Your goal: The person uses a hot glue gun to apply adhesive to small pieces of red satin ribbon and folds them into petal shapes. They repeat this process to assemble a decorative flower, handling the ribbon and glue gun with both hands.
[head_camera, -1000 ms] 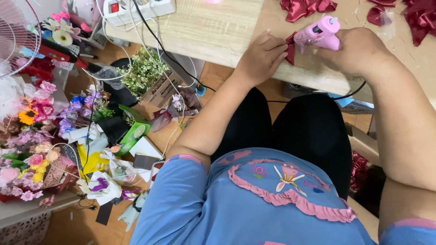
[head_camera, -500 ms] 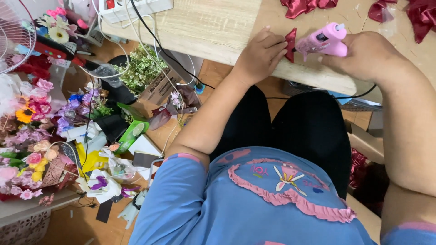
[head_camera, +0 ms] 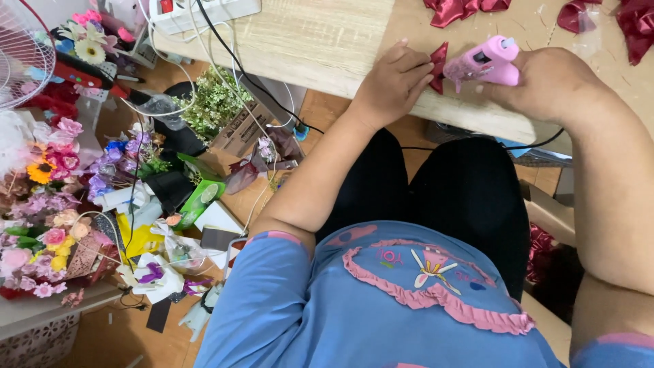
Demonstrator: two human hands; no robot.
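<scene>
My left hand point(head_camera: 394, 80) pinches a small dark red ribbon piece point(head_camera: 439, 63) at the near edge of the light wooden table point(head_camera: 320, 41). My right hand point(head_camera: 552, 80) grips a pink glue gun point(head_camera: 485, 63), its nozzle pointing left and touching the ribbon piece. The gun's black cord point(head_camera: 538, 144) hangs below the table edge over my lap.
More dark red ribbon pieces point(head_camera: 463, 8) lie at the table's far side and right corner point(head_camera: 633, 24). A white power strip point(head_camera: 204, 10) with cables sits at the table's left end. On the floor to the left are artificial flowers point(head_camera: 48, 177), a green plant point(head_camera: 211, 102), a fan point(head_camera: 24, 48) and craft clutter.
Both hands with the ribbon piece and glue gun have stayed together at the table edge, shifting slightly right and toward the rim. The view has tilted a little.
</scene>
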